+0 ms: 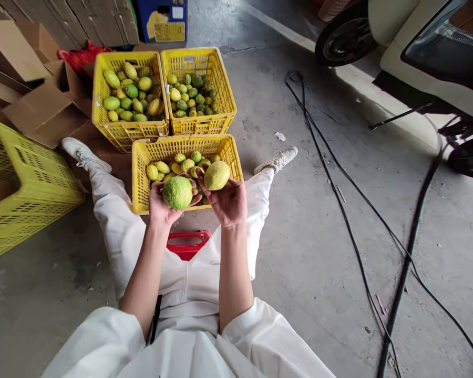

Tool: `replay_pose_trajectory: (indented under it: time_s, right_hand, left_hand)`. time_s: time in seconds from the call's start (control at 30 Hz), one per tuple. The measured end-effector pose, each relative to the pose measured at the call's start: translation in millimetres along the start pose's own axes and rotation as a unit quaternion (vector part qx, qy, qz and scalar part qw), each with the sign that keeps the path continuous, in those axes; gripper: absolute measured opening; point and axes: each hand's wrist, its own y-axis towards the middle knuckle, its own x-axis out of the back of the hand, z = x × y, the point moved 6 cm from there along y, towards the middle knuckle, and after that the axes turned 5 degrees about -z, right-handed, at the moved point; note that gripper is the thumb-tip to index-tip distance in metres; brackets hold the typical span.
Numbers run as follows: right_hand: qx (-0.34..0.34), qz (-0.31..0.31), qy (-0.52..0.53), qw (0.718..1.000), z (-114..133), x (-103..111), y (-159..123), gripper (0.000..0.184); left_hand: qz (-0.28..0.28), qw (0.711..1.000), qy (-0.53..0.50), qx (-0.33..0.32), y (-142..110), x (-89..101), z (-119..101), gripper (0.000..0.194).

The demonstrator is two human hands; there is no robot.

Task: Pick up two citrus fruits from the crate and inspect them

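Note:
My left hand (160,208) cradles a bumpy green lemon (177,192), palm up with the fingers curled beneath it. In my right hand (230,202) rests a smoother yellow lemon (217,175), held by the fingers and thumb. Both fruits are apart, above the near edge of a yellow plastic crate (236,157) between my legs. Several yellow and yellow-green lemons (187,165) lie inside that crate, partly hidden by my hands.
Beyond stand two more yellow crates, one at left (98,100) and one at right (225,89), holding green and yellow lemons. A larger yellow crate (35,205) and cardboard boxes (43,113) are at left. Black cables (349,226) and a scooter (402,58) occupy the right. A red stool (189,252) is beneath me.

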Motion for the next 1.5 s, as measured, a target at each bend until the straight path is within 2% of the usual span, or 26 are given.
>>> replay_pose_trajectory:
  time_s: [0.17, 0.37, 0.53, 0.67, 0.8, 0.87, 0.93, 1.07, 1.2, 1.3, 1.37, 1.5]
  right_hand:
    - [-0.012, -0.028, 0.007, 1.000, -8.1, 11.5, 3.4, 0.020]
    - [-0.069, -0.041, 0.012, 0.997, -18.9, 21.2, 5.0, 0.013]
    - [-0.036, -0.025, 0.001, 0.999, -10.9, 8.9, 3.0, 0.030]
    - [-0.007, -0.007, -0.004, 1.000, -3.3, -0.1, 0.0, 0.027]
    - [-0.011, 0.002, 0.008, 1.000, -6.6, 3.0, 0.3, 0.025]
    - [-0.009, 0.018, 0.017, 1.000, -9.8, 5.5, 1.5, 0.020]
    - [-0.006, 0.025, 0.003, 1.000, -12.6, 8.5, 2.9, 0.021]
    - [-0.008, 0.001, -0.031, 0.999, -13.3, 13.0, 3.7, 0.019]
    - [-0.012, 0.010, -0.024, 1.000, -7.8, 5.5, -1.1, 0.031]
    - [0.004, 0.039, -0.011, 0.999, -3.9, -2.7, -4.5, 0.038]
    - [0.010, 0.035, -0.009, 0.999, -4.3, -3.0, -4.5, 0.036]
    - [-0.018, 0.020, -0.006, 1.000, -13.1, 4.1, -0.1, 0.028]
  left_hand:
    - [-0.007, 0.999, 0.000, -0.040, -1.9, 1.8, -2.9, 0.035]
    - [-0.019, 0.999, -0.032, -0.017, 6.8, 10.3, 5.8, 0.038]
    - [-0.009, 0.998, -0.049, -0.034, 6.8, 9.7, -1.4, 0.039]
    - [0.009, 0.998, -0.026, -0.063, -5.9, -0.1, -13.5, 0.037]
    - [0.036, 0.994, 0.019, -0.099, -16.2, -12.2, -20.7, 0.038]
    - [0.032, 0.995, 0.032, -0.094, -14.8, -12.9, -18.5, 0.038]
    - [0.020, 0.997, 0.035, -0.070, -9.4, -9.8, -12.9, 0.043]
    - [-0.004, 0.999, 0.003, -0.036, 2.4, 1.4, -4.2, 0.051]
    - [-0.020, 0.997, -0.036, -0.065, 3.2, 8.4, -8.3, 0.038]
    - [-0.004, 0.992, -0.047, -0.114, -5.1, 5.2, -15.8, 0.034]
    - [0.023, 0.990, -0.041, -0.135, -11.6, -0.9, -18.4, 0.035]
    - [0.070, 0.991, -0.019, -0.116, -14.8, -12.4, -13.3, 0.036]
